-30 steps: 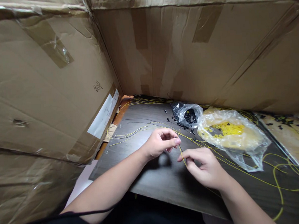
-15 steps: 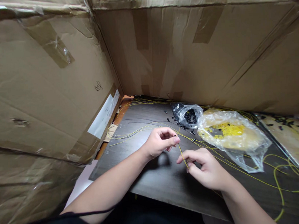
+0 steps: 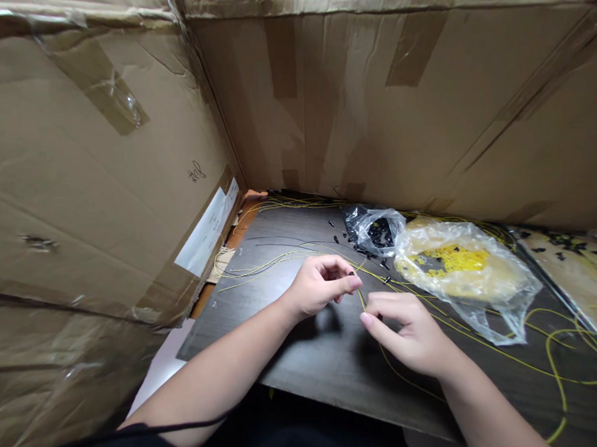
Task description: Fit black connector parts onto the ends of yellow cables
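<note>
My left hand (image 3: 324, 285) is closed in a pinch over the middle of the tabletop. A small black piece (image 3: 352, 273) pokes out between its thumb and forefinger; most of it is covered, so its kind is unclear. From those fingertips a thin yellow wire (image 3: 362, 301) runs down to my right hand (image 3: 404, 328), whose thumb and forefinger are pinched on it. Below the right hand the wire curves on towards the front edge of the table. Whether the wire sits inside the black piece is hidden by the left fingers.
Right of my hands, a clear plastic bag (image 3: 512, 286) holds small yellow pieces. Behind it is a smaller bag (image 3: 361, 230) of black parts, with several loose on the dark table (image 3: 279, 234). Long yellow wires (image 3: 490, 348) cross the surface. Cardboard walls (image 3: 333, 115) enclose the back and left.
My right hand has shifted its pinch slightly up the yellow wire, with thumb and forefinger now closed together on it. The left hand has hardly moved.
</note>
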Available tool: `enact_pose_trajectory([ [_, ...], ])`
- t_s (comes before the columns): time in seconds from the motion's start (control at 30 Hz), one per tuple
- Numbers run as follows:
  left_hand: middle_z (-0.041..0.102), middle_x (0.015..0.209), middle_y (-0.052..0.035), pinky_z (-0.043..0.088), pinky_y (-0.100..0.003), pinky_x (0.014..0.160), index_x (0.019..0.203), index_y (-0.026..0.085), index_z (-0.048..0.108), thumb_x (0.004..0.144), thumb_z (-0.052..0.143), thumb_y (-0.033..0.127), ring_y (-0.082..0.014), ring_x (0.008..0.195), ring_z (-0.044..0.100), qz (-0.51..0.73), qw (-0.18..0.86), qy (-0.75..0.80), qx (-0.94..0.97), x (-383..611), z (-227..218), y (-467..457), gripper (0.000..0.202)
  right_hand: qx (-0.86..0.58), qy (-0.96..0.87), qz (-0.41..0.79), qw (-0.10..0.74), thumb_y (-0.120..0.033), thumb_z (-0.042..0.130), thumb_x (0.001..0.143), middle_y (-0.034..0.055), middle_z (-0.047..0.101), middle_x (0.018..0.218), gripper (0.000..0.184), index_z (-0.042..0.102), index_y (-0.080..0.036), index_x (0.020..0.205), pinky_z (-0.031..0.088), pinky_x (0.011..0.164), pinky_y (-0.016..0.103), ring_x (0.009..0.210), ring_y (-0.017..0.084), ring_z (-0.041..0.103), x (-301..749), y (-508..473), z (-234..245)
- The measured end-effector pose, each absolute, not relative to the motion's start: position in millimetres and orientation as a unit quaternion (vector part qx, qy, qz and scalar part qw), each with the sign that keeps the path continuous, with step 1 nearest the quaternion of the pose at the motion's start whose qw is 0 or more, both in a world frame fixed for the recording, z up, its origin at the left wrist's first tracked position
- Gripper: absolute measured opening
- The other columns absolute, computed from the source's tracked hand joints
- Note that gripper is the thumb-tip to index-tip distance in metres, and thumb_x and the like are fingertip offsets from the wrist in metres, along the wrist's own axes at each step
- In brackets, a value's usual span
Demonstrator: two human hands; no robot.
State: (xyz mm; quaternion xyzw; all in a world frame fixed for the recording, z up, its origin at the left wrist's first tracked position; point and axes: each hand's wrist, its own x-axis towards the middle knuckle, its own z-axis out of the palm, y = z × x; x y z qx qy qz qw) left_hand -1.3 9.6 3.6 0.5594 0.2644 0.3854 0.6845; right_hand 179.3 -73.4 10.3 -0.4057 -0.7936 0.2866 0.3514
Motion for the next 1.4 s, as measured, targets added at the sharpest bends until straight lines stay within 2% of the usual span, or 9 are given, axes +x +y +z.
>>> enact_pose_trajectory([
  [0.2, 0.061, 0.056, 0.0019, 0.038, -0.017, 0.039, 0.071, 0.012, 0.061, 0.062, 0.088, 0.05, -0.0046, 0.041, 0.048, 0.381, 0.684, 0.274, 0.558, -1.6, 3.8, 8.6, 0.048, -0.396, -0.808, 0.299, 0.318, -0.017, 0.051, 0.091, -0.0009, 0.045, 0.066, 0.029, 0.043, -0.018, 0.063, 0.034, 0.059, 0.027, 0.061, 0.011, 0.043, 180.3, -73.6, 9.1],
  [0.4, 0.062, 0.056, 0.0014, 0.038, -0.017, 0.039, 0.07, 0.011, 0.062, 0.058, 0.091, 0.045, -0.0047, 0.041, 0.049, 0.385, 0.687, 0.271, 0.553, -1.4, 7.1, 7.6, 0.046, -0.401, -0.819, 0.305, 0.275, -0.012, 0.052, 0.084, -0.0018, 0.044, 0.064, 0.03, 0.036, -0.018, 0.06, 0.031, 0.059, 0.027, 0.059, 0.011, 0.043, 178.5, -73.8, 8.1],
  [0.7, 0.06, 0.055, 0.0024, 0.036, -0.017, 0.038, 0.069, 0.012, 0.06, 0.055, 0.091, 0.05, -0.0047, 0.042, 0.047, 0.379, 0.693, 0.28, 0.546, -0.4, 6.9, 7.5, 0.05, -0.418, -0.832, 0.272, 0.243, -0.011, 0.053, 0.08, -0.0033, 0.04, 0.061, 0.031, 0.033, -0.018, 0.058, 0.026, 0.056, 0.027, 0.055, 0.009, 0.038, 178.7, -73.7, 6.1],
  [0.87, 0.06, 0.057, 0.0019, 0.038, -0.018, 0.042, 0.07, 0.012, 0.059, 0.059, 0.089, 0.051, -0.0049, 0.043, 0.049, 0.378, 0.698, 0.263, 0.549, -0.5, 5.4, 9.0, 0.05, -0.428, -0.827, 0.271, 0.242, -0.014, 0.053, 0.087, -0.0025, 0.046, 0.065, 0.026, 0.042, -0.018, 0.064, 0.029, 0.059, 0.027, 0.059, 0.01, 0.043, 177.7, -73.9, 6.2],
  [1.0, 0.061, 0.059, 0.0014, 0.041, -0.018, 0.046, 0.071, 0.012, 0.061, 0.061, 0.089, 0.047, -0.0053, 0.046, 0.051, 0.386, 0.704, 0.242, 0.545, -0.3, 5.8, 8.2, 0.047, -0.431, -0.829, 0.27, 0.231, -0.013, 0.053, 0.085, -0.0028, 0.044, 0.063, 0.029, 0.037, -0.018, 0.061, 0.028, 0.059, 0.027, 0.058, 0.01, 0.041, 177.5, -74.1, 4.9],
  [1.17, 0.074, 0.08, -0.0086, 0.043, -0.019, 0.046, 0.074, 0.011, 0.06, 0.068, 0.086, 0.044, -0.0052, 0.048, 0.053, 0.365, 0.72, 0.215, 0.55, 0.4, 2.6, 6.9, 0.042, -0.442, -0.833, 0.258, 0.21, -0.012, 0.054, 0.082, -0.0034, 0.042, 0.06, 0.029, 0.036, -0.018, 0.059, 0.027, 0.059, 0.028, 0.057, 0.01, 0.038, 176.6, -73.3, 3.4],
  [1.23, 0.074, 0.078, -0.0088, 0.041, -0.019, 0.044, 0.076, 0.012, 0.058, 0.071, 0.084, 0.044, -0.0046, 0.045, 0.05, 0.36, 0.73, 0.207, 0.543, 1.0, -0.1, 7.5, 0.042, -0.445, -0.829, 0.265, 0.209, -0.012, 0.054, 0.082, -0.0035, 0.041, 0.059, 0.03, 0.037, -0.018, 0.059, 0.029, 0.06, 0.027, 0.057, 0.01, 0.039, 176.6, -72.6, 3.7],
  [1.33, 0.072, 0.07, -0.0058, 0.035, -0.017, 0.04, 0.078, 0.012, 0.056, 0.072, 0.084, 0.042, -0.0037, 0.041, 0.045, 0.374, 0.744, 0.193, 0.519, 2.2, -3.5, 9.6, 0.041, -0.441, -0.805, 0.324, 0.23, -0.015, 0.054, 0.087, -0.0023, 0.049, 0.061, 0.028, 0.044, -0.018, 0.06, 0.035, 0.063, 0.027, 0.061, 0.012, 0.046, 177.6, -71.0, 3.7],
  [1.4, 0.07, 0.067, -0.0038, 0.031, -0.016, 0.038, 0.08, 0.013, 0.055, 0.073, 0.084, 0.042, -0.0025, 0.039, 0.042, 0.394, 0.75, 0.19, 0.496, 2.9, -4.3, 11.4, 0.041, -0.431, -0.749, 0.434, 0.253, -0.023, 0.055, 0.092, -0.0003, 0.058, 0.067, 0.025, 0.05, -0.018, 0.067, 0.042, 0.066, 0.027, 0.065, 0.013, 0.055, 179.0, -69.5, 1.8],
])
